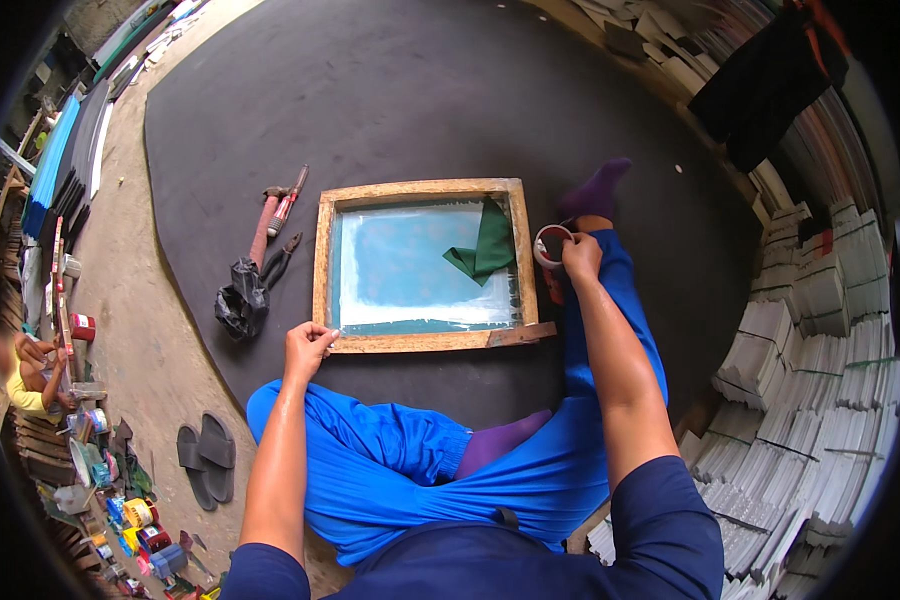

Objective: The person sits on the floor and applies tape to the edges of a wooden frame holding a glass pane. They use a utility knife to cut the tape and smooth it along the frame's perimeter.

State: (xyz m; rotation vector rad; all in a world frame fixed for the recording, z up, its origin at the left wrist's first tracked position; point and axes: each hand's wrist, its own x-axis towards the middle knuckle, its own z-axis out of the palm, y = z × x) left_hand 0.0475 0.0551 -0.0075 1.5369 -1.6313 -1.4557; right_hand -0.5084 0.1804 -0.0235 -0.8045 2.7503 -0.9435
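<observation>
A wooden-framed printing screen (pixel 420 343) lies flat before me, its mesh pale blue in the middle with a white smeared border. My left hand (pixel 308 352) is at the frame's near left corner, thumb and fingers pinched together; what they hold, if anything, is too small to name. In my right hand (pixel 582 256), just beyond the frame's right side, a roll of tape (pixel 540 252) is gripped by its rim. A folded dark green cloth (pixel 488 245) rests over the screen's far right part. Across the near right corner sits a short brown wooden strip (pixel 522 335).
Left of the screen lie a hammer (pixel 264 225), a red-handled screwdriver (pixel 286 207), pliers (pixel 284 258) and a black plastic bag (pixel 240 300) on the dark mat (pixel 390 90). Sandals (pixel 207 460) sit beyond the mat's edge. Bundled stacks (pixel 810 370) line the right; another person (pixel 35 385) sits far left.
</observation>
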